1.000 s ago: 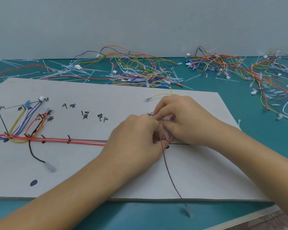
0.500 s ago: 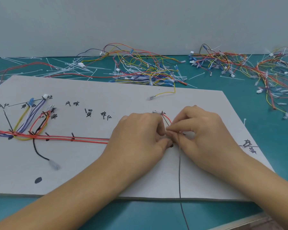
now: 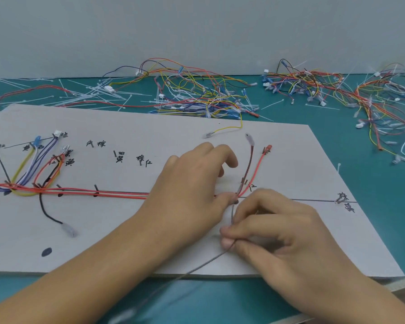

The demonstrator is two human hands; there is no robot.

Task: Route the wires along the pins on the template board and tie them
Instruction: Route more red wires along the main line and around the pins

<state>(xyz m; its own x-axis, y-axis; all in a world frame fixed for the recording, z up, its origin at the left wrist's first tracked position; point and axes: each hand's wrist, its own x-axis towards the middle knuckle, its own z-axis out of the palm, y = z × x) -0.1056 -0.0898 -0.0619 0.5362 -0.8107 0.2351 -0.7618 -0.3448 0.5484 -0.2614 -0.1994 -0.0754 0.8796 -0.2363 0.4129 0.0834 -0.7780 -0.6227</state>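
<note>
A grey template board [image 3: 150,127] with black marks and handwritten labels lies on the teal table. Red wires [image 3: 103,192] run along its drawn line from a fan of yellow, blue and white wires [image 3: 33,164] at the left. My left hand [image 3: 187,183] presses the bundle down at the branch point, thumb on the wires. From there a brown wire [image 3: 249,160] and a red wire [image 3: 255,169] rise toward their terminals. My right hand [image 3: 274,232] pinches a thin grey wire [image 3: 208,260] that trails off the board's front edge.
Heaps of loose coloured wires [image 3: 197,94] and white cable ties [image 3: 91,94] lie behind the board. Another tangle [image 3: 360,94] fills the back right. A black wire with a clear terminal [image 3: 49,213] hangs below the bundle. A yellow wire [image 3: 225,129] lies on the board's far edge.
My right hand has drawn back toward me, pulling the thin grey wire down from the branch point. The left hand's fingers have spread, uncovering the brown and red wire ends.
</note>
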